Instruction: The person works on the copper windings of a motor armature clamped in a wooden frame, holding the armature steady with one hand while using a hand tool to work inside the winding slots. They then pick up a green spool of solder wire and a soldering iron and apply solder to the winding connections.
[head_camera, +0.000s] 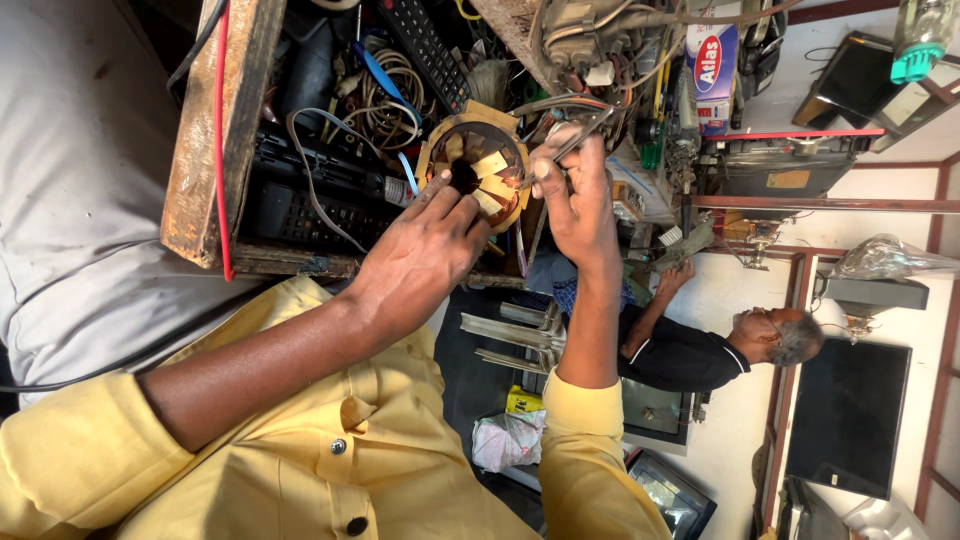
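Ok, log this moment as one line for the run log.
left hand: gripping stator rim | right hand: holding thin metal tool at stator windings | stator: beside wooden crate | co-worker: nearby

1. Wooden tray (205, 140): worn rim, a red wire (222, 120) running along its edge.
2. Inside the tray: a black remote control (425, 45), a coil of pale cable (385, 95), a blue cable tie (385, 80), a second dark keypad unit (300, 200).
3. Grey cloth (80, 180) beside the tray.
4. Cardboard box (712, 70), white, red and blue, among tools with green handles (652, 150).
5. Second person in a black shirt (680, 355), one hand (678, 275) raised to a shelf.
6. Stack of pale plastic chairs (515, 335); white plastic bag (508, 440) near them.
7. Dark flat screen (848, 415) against the wall.
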